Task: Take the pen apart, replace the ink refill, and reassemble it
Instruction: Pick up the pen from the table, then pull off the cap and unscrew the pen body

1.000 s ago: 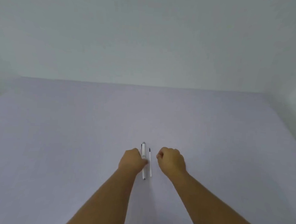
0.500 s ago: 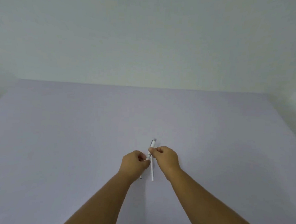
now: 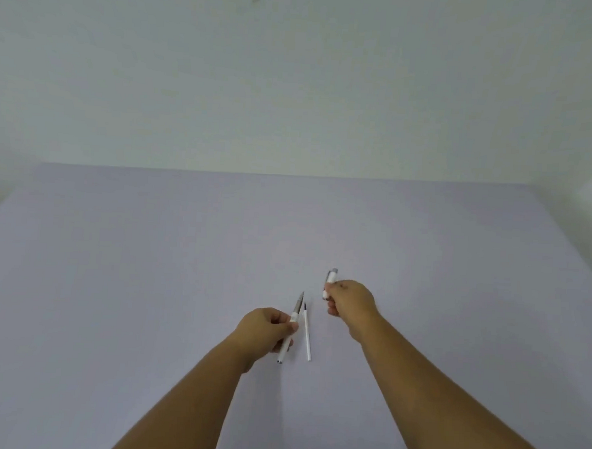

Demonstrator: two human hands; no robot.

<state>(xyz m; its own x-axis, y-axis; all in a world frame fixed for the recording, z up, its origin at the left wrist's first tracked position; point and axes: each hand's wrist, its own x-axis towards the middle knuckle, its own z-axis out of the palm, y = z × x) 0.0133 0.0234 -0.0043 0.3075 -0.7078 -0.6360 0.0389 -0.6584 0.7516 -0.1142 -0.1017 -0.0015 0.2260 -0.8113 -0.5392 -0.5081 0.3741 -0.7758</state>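
Pen (image 3: 292, 322), uncapped, tip pointing far, gripped in the left hand (image 3: 265, 329), fingers clamped on its barrel. Cap (image 3: 330, 283) pinched by the right hand (image 3: 350, 301), far right. Refill (image 3: 307, 331) lies on the table (image 3: 148, 268) between them.

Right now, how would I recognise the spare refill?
On the lilac table, look between the two hands. The spare refill is the thin white stick with a dark tip lying flat there; unlike the pen body beside it, no hand holds it.
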